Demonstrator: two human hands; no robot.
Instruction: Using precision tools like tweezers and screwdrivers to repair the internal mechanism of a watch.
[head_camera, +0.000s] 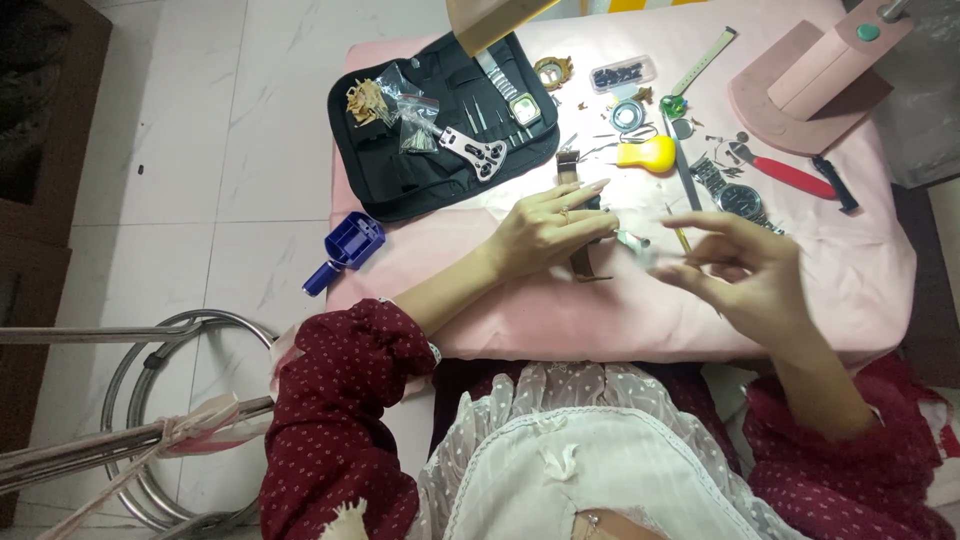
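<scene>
Your left hand (548, 228) lies flat-ish on the pink cloth-covered table (850, 290), fingers curled down over a brown-strapped wristwatch (578, 262) and pinning it there; 1 end of the strap (568, 166) sticks out beyond your fingertips towards the black tool case, the other end shows just under your palm. Your right hand (735, 268) hovers just to the right of it, blurred, with the fingers loosely spread and nothing clearly held between them, so the hand reads as open. A small metal-tipped tool (632, 238) lies on the cloth between your 2 hands, just off the left fingertips, and a thin yellow stick (679, 236) lies beside it.

Further up the table you have the opened black tool case (400, 170) with a metal case-opener wrench (478, 153), tweezers and 2 small plastic bags in it. A yellow rubber dust blower (648, 153) sits just past your left fingers. To its right lies a steel-bracelet watch (738, 196), and beyond that a red-handled tool (790, 174). A blue plastic watch holder (346, 246) hangs at the table's left edge. A pink lamp base (800, 90) stands at the far right corner. Small loose parts are scattered around the blower; they are too small to tell apart
</scene>
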